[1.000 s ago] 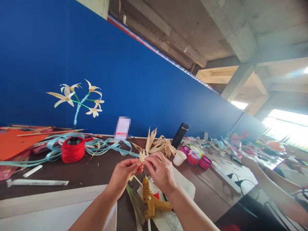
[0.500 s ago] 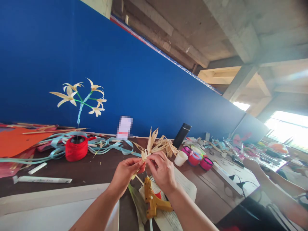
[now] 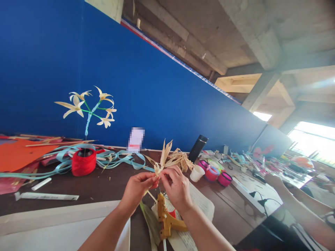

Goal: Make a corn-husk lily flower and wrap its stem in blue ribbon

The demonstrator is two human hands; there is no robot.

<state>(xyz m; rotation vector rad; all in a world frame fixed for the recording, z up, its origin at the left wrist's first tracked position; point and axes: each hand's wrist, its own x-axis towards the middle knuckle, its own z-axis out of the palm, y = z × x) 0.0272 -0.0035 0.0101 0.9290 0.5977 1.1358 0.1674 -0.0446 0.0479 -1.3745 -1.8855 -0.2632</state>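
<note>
Above the dark table, my left hand (image 3: 141,186) pinches the base of a small pale husk flower (image 3: 158,169). My right hand (image 3: 176,186) is closed at the flower's right side, its fingertips on the husk petals and touching or nearly touching the left fingers. Behind the fingers, dry husk strips (image 3: 180,158) lie in a loose pile, some standing up. A yellow glue gun (image 3: 164,218) rests on written paper (image 3: 205,202) below my hands. Green husk (image 3: 149,223) lies beside it. Parts of the flower are hidden by my fingers.
A finished flower stem (image 3: 88,120) stands in a red ribbon roll (image 3: 83,164) at the left, among blue ribbons (image 3: 125,158). White box (image 3: 65,226) at front left; white cup (image 3: 196,173), pink rolls (image 3: 224,178) and black bottle (image 3: 199,148) to the right. Another person's arm (image 3: 295,205) reaches in at right.
My hands keep hold of the flower and have barely moved. The view has shifted very slightly, and the right fingers have closed in a little on the husk.
</note>
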